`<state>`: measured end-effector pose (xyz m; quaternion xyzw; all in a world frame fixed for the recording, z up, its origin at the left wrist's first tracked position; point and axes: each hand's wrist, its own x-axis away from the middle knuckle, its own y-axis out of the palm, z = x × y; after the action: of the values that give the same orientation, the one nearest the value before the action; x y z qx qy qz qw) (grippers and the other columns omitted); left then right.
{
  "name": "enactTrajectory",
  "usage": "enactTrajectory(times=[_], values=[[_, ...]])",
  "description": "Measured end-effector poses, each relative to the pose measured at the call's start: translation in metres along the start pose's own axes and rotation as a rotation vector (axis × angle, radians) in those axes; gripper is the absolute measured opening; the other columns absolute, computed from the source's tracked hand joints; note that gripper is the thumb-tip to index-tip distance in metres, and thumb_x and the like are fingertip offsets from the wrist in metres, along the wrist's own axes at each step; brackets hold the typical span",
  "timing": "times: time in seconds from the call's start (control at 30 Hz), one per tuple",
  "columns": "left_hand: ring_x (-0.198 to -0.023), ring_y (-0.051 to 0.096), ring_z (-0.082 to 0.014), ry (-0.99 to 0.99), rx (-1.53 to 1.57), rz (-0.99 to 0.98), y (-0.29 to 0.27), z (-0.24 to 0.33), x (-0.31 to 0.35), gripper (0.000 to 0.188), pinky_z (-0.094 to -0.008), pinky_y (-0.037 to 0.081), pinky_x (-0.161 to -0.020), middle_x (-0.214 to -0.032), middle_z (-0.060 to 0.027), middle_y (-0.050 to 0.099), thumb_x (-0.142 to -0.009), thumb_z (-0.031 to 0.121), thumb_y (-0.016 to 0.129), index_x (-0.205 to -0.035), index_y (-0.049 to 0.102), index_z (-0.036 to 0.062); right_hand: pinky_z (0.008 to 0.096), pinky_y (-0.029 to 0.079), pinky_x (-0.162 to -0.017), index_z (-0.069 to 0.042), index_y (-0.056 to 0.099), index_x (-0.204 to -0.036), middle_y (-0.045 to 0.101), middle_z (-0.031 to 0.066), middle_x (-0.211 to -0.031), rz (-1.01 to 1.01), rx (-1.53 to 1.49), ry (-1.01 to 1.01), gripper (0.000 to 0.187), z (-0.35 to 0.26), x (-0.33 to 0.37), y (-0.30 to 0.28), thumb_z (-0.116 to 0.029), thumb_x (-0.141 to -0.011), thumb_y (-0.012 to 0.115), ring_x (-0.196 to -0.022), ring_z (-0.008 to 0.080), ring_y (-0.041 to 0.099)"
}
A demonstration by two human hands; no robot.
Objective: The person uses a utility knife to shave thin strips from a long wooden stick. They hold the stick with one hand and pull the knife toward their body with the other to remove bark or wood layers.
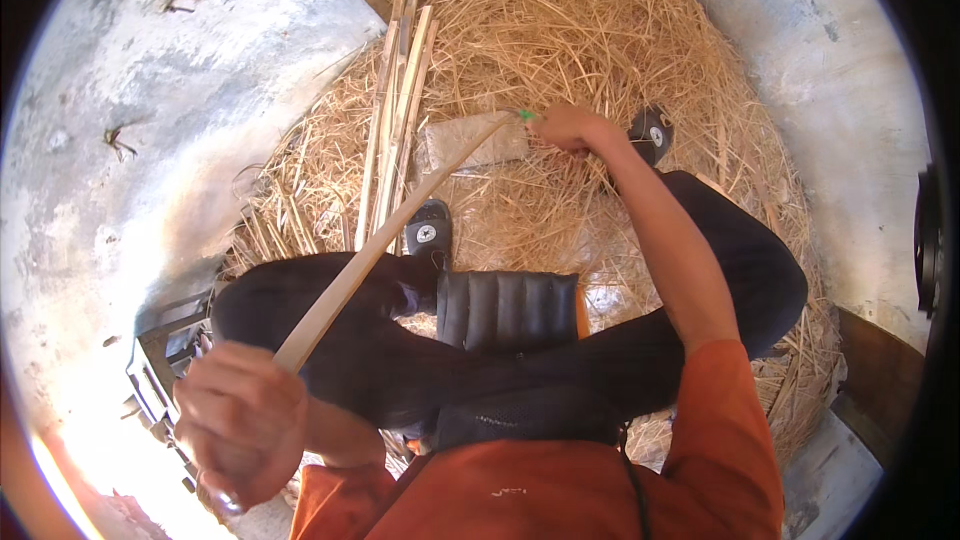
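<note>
A long, pale wooden strip (365, 265), which looks like split bamboo, slants from the lower left toward the upper middle. My left hand (243, 420) is closed round its near end, slightly blurred. A small bright glint shows at the lower edge of this hand. My right hand (570, 128) is stretched out over the straw, its fingers closed by a small green piece (527, 115) at the strip's far end. Whether the green piece is a handle or a wrapping cannot be made out. Beneath the strip's far part lies a pale flat block (478, 143).
Several split strips (400, 105) lie left of the block. Straw-like shavings (590, 30) cover the floor. Pale walls (150, 130) rise on both sides. Between my bent legs is a black ribbed cushion (510, 308); my feet wear dark sandals (428, 230).
</note>
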<state>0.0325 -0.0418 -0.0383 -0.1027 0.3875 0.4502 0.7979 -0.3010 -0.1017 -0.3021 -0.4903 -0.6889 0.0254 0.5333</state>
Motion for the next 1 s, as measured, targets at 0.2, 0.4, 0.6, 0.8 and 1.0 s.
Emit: enactTrajectory(times=[0.2, 0.4, 0.6, 0.8, 1.0], values=[[-0.028, 0.030, -0.0121, 0.001, 0.006, -0.063, 0.004, -0.003, 0.003, 0.052, -0.0264, 0.027, -0.028, -0.039, -0.0009, 0.035, -0.095, 0.024, 0.048, -0.049, 0.029, 0.0091, 0.0482, 0.045, -0.078, 0.004, 0.052, -0.106, 0.060, 0.0292, -0.087, 0.426, -0.281, -0.443, 0.041, -0.093, 0.171, 0.033, -0.034, -0.098, 0.042, -0.085, 0.0430, 0.061], [-0.028, 0.027, -0.0126, 0.021, 0.090, -0.175, 0.024, 0.001, 0.007, 0.054, -0.0258, 0.023, -0.029, -0.038, -0.0025, 0.032, -0.095, 0.020, 0.047, -0.047, 0.028, 0.0076, 0.0514, 0.046, -0.058, 0.002, 0.051, -0.099, 0.056, 0.0265, -0.061, 0.458, -0.539, -0.437, 0.034, -0.122, 0.252, 0.122, -0.031, -0.098, 0.043, -0.061, 0.0467, 0.058], [-0.028, 0.027, -0.0121, 0.011, 0.099, -0.172, 0.028, 0.004, 0.016, 0.051, -0.0260, 0.021, -0.029, -0.038, -0.0021, 0.031, -0.092, 0.013, 0.048, -0.046, 0.028, 0.0071, 0.0545, 0.046, -0.056, 0.001, 0.051, -0.099, 0.057, 0.0269, -0.060, 0.569, -0.358, -0.341, 0.031, -0.123, 0.230, 0.128, -0.029, -0.098, 0.043, -0.058, 0.0472, 0.058], [-0.028, 0.025, -0.0104, 0.045, 0.084, -0.131, 0.031, 0.003, 0.020, 0.049, -0.0243, 0.022, -0.028, -0.037, -0.0008, 0.031, -0.092, 0.014, 0.047, -0.048, 0.027, 0.0087, 0.0561, 0.044, -0.059, 0.004, 0.050, -0.096, 0.056, 0.0282, -0.062, 0.588, -0.353, -0.332, 0.033, -0.113, 0.200, 0.121, -0.028, -0.098, 0.043, -0.061, 0.0483, 0.057], [-0.028, 0.024, -0.0088, 0.051, 0.063, -0.210, 0.032, 0.000, 0.016, 0.039, -0.0227, 0.021, -0.028, -0.039, -0.0004, 0.031, -0.087, 0.006, 0.042, -0.051, 0.027, 0.0111, 0.0548, 0.049, -0.065, 0.006, 0.054, -0.103, 0.061, 0.0304, -0.076, 0.554, -0.279, -0.238, 0.039, -0.096, 0.172, 0.114, -0.030, -0.098, 0.041, -0.075, 0.0463, 0.062]])
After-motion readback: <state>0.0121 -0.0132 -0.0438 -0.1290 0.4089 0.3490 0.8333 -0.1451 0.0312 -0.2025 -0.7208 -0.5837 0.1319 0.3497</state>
